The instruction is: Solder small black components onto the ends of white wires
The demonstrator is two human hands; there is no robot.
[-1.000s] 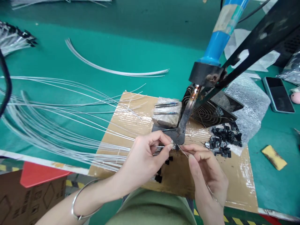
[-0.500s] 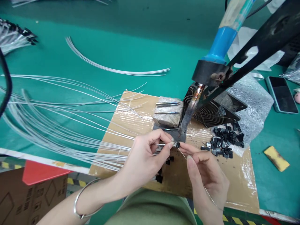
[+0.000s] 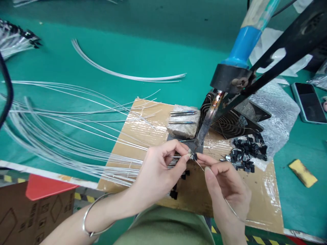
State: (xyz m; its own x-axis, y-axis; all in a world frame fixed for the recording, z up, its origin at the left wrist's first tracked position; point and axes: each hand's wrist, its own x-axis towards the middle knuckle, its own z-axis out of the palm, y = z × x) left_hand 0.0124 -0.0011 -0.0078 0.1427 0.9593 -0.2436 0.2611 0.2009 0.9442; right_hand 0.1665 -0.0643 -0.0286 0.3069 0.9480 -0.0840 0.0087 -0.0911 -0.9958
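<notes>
My left hand (image 3: 163, 175) is closed in a pinch near the end of a thin wire, just below the tip of a clamped soldering iron (image 3: 204, 131). A small black connector (image 3: 194, 156) sits at its fingertips; its exact seating is hidden. My right hand (image 3: 227, 190) grips a strand of solder wire (image 3: 200, 165) between thumb and fingers. The strand runs up to the connector, and its tail trails over the palm. Beneath my left hand lie white wires (image 3: 122, 170), several with black connectors at their ends.
Loose black connectors (image 3: 244, 154) are heaped on the cardboard (image 3: 263, 194) at right. Behind them stand a fan (image 3: 230, 119) and bubble wrap (image 3: 283, 109). A block (image 3: 182, 127) holds metal rods. A yellow sponge (image 3: 302, 173) and phone (image 3: 309, 102) lie far right. The iron's black arm (image 3: 288, 58) slants overhead.
Hardly anything differs. Both hands keep their hold at the iron's tip, and the whole view has shifted very slightly.
</notes>
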